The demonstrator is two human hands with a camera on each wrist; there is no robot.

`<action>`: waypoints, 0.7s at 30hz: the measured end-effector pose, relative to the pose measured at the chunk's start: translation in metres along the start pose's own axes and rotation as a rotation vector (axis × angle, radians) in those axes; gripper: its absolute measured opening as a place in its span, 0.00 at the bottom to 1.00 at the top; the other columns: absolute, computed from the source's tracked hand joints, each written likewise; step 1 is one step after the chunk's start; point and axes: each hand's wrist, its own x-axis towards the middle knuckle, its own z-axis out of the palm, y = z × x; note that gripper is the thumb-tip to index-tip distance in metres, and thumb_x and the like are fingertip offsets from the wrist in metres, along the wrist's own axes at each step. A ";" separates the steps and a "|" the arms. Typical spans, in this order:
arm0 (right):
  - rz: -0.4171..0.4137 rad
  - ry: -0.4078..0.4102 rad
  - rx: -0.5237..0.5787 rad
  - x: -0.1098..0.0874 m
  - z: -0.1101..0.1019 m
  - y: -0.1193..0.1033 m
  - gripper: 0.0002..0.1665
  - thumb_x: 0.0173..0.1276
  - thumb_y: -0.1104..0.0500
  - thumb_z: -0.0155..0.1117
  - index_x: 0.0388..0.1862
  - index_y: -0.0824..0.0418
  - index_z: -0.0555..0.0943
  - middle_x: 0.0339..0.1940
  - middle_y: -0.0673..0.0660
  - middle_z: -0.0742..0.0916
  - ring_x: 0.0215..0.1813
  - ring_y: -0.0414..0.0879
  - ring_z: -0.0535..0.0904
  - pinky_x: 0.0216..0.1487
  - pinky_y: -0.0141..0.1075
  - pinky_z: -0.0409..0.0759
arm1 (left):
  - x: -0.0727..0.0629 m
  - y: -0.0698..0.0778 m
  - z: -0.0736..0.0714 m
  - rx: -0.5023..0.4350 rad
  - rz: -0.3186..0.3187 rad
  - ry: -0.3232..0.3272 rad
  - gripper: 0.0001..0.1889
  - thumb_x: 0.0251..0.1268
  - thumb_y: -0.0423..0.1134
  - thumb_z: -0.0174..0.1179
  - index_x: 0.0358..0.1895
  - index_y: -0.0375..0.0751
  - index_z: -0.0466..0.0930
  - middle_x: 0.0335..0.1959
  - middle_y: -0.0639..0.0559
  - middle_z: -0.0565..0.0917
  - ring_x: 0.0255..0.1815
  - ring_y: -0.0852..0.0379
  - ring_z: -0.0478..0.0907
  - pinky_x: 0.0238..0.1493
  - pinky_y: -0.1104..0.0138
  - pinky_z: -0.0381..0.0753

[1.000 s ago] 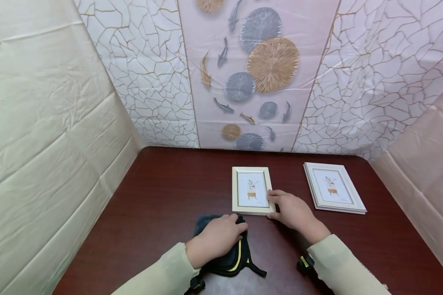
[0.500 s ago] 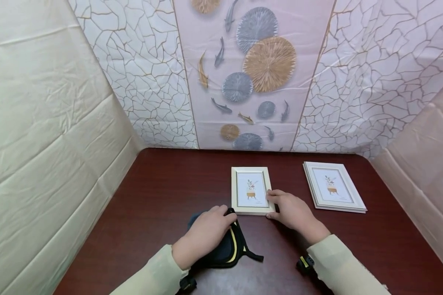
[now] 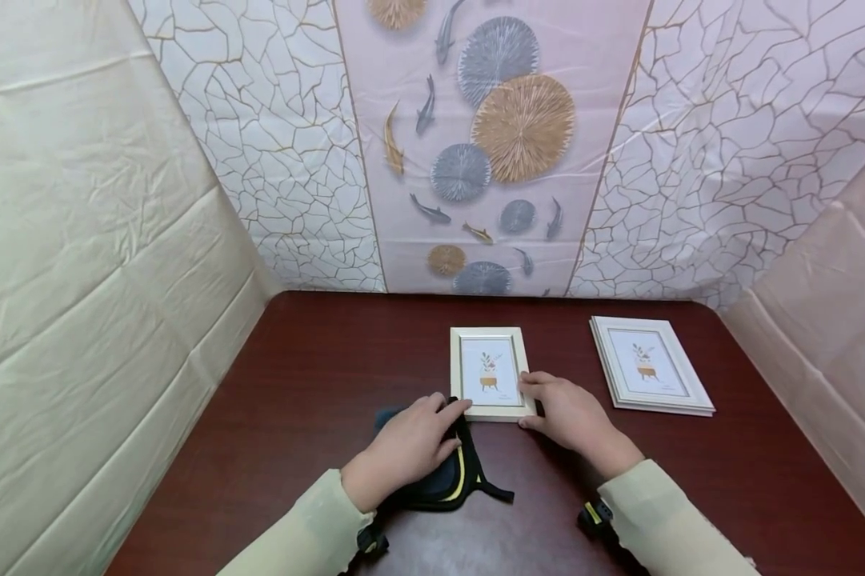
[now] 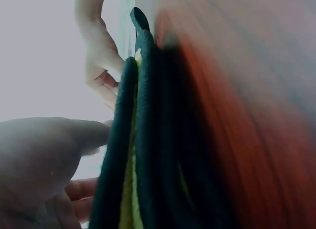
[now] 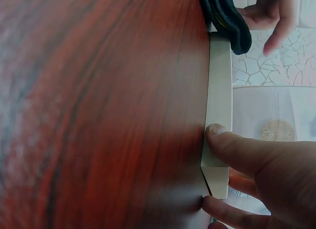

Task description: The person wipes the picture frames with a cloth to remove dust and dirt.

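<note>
My left hand (image 3: 403, 448) rests on a folded dark blue cloth (image 3: 432, 484) with thick black edging, yellow trim and a loop. Its index finger reaches over the near left corner of a cream picture frame (image 3: 490, 414), which lies flat and holds a plant print. The right hand (image 3: 572, 416) grips that frame's near right corner. In the right wrist view, the thumb (image 5: 224, 140) presses the frame's side, and the cloth (image 5: 232, 29) overlaps its far end. Seen from the left wrist, the cloth's layered edge (image 4: 131, 155) hides part of the left fingers.
A stack of white picture frames (image 3: 651, 368) lies on the right of the dark red table (image 3: 317, 376). Patterned sheeting (image 3: 302, 160) stands behind the table, with plain cream sheeting (image 3: 101, 240) along the left side.
The left hand and the cloth have moved up and left, and the cloth now reaches the frame's near left corner. The left index finger has stretched out. The right hand keeps its place.
</note>
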 end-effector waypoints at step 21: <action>-0.017 0.004 -0.014 -0.001 -0.001 -0.002 0.36 0.68 0.49 0.84 0.71 0.63 0.86 0.74 0.61 0.84 0.67 0.61 0.84 0.54 0.56 0.86 | 0.008 -0.004 -0.002 0.028 -0.041 -0.158 0.36 0.87 0.63 0.53 0.83 0.42 0.73 0.82 0.44 0.72 0.80 0.46 0.71 0.76 0.56 0.73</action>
